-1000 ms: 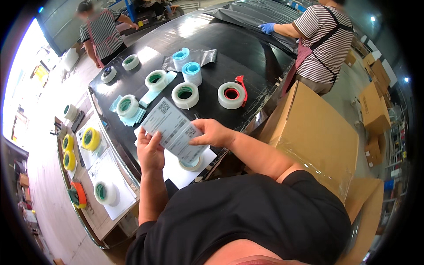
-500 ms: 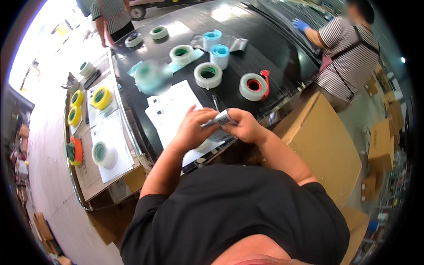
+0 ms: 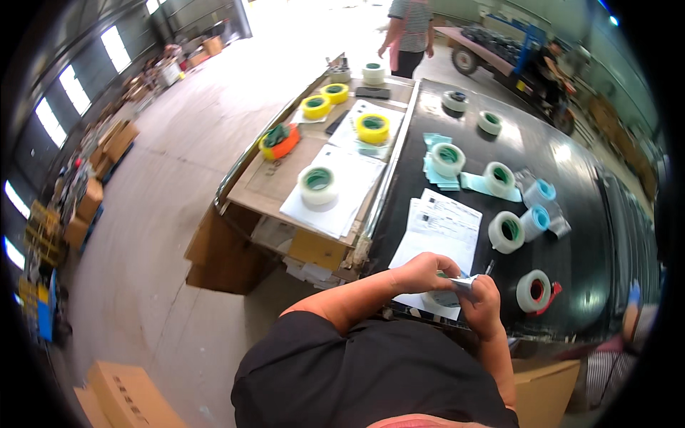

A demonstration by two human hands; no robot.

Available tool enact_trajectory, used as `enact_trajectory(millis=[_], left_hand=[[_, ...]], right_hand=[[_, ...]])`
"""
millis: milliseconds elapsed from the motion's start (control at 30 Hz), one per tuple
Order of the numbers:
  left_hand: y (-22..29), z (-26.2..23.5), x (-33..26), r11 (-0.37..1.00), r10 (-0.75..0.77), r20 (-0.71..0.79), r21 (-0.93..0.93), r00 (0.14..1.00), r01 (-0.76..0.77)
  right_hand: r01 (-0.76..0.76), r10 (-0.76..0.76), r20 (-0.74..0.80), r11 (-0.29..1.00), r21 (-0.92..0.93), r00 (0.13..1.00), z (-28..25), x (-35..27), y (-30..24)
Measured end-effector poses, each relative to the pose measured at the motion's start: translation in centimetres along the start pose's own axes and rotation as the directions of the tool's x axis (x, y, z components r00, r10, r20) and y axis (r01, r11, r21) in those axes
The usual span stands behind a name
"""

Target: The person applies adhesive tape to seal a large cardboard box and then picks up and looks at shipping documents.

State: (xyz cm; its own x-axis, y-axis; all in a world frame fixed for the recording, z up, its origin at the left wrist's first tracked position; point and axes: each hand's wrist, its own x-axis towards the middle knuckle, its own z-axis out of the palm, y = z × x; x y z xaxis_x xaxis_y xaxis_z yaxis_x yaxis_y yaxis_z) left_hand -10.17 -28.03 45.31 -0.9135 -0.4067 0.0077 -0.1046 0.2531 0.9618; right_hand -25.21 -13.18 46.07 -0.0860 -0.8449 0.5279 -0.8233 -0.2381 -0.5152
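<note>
While both hands meet at the near edge of the black surface (image 3: 571,164), the left hand (image 3: 421,272) and right hand (image 3: 481,303) each close their grip on a small folded paper (image 3: 464,282), held above a tape roll (image 3: 444,298) lying on white sheets (image 3: 439,228).
</note>
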Motion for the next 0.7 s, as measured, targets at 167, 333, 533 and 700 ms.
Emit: enact_trajectory(millis=[167,333,533,700], left_hand=[[-0.7,-1.6,-3.0,0.978,-0.117,-0.034,-0.178,0.992,0.109],[-2.2,-1.4,-4.3,0.863,-0.214,-0.135,-0.49,0.967,0.123],[-5.1,-5.2,-3.8,0.71,-0.454,-0.419,-0.703,0.787,0.035],[-4.4,-9.3,-5.3,0.418,-0.334,-0.506,-0.836,0.795,-0.357]], right_hand=[[0.081,-0.092,0.103,0.991,0.102,0.99,1.1,2.1,-0.3],[0.058,-0.104,0.198,0.972,0.227,0.975,2.0,3.0,0.1],[-0.573,0.316,0.551,0.721,0.39,0.772,1.4,3.5,2.5],[-0.742,0.332,0.664,0.316,0.591,0.67,1.3,3.9,7.3]])
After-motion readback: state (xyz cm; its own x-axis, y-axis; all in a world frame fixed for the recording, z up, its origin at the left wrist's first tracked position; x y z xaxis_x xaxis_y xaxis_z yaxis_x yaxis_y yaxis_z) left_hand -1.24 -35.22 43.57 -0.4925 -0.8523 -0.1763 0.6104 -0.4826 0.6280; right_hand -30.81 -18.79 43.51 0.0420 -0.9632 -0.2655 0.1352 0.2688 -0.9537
